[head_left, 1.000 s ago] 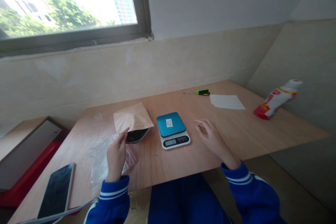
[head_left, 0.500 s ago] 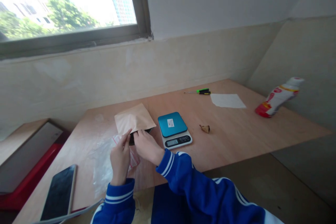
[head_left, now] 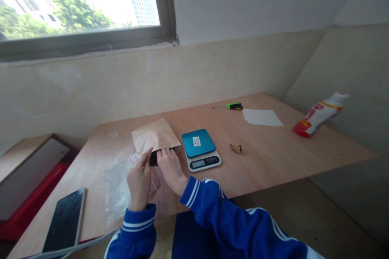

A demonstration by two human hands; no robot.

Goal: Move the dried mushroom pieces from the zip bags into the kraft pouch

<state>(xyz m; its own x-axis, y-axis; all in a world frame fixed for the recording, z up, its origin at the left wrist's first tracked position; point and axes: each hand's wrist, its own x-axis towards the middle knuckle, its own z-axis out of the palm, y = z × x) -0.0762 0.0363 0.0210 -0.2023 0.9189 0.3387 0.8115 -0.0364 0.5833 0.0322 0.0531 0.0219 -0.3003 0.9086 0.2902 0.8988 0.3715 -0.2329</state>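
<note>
A brown kraft paper bag [head_left: 154,134] lies on the table with its mouth towards me. My left hand [head_left: 139,176] is closed at the bag's left edge, thumb and fingers pinching it. In the mouth shows part of a flat black object [head_left: 153,158], mostly covered by the paper. My right hand [head_left: 170,168] presses its curled fingers against this object at the mouth; the fingertips are hidden under the paper. Beneath my hands lies a clear zip-lock bag [head_left: 117,190] with a red-striped seal. Just to the right stands a kitchen scale [head_left: 200,149] with a blue plate.
A phone [head_left: 65,222] lies at the left near a grey cable [head_left: 91,243]. On the right are a small brown dried piece [head_left: 236,148], a white paper sheet [head_left: 263,117], two screwdrivers [head_left: 234,106] and a tilted red-and-white bottle [head_left: 319,115]. A box [head_left: 27,174] stands left of the table.
My right hand's fingers have shifted slightly at the bag's mouth, and a bit more of the black object shows. The left hand keeps its pinch. The view has moved a little.
</note>
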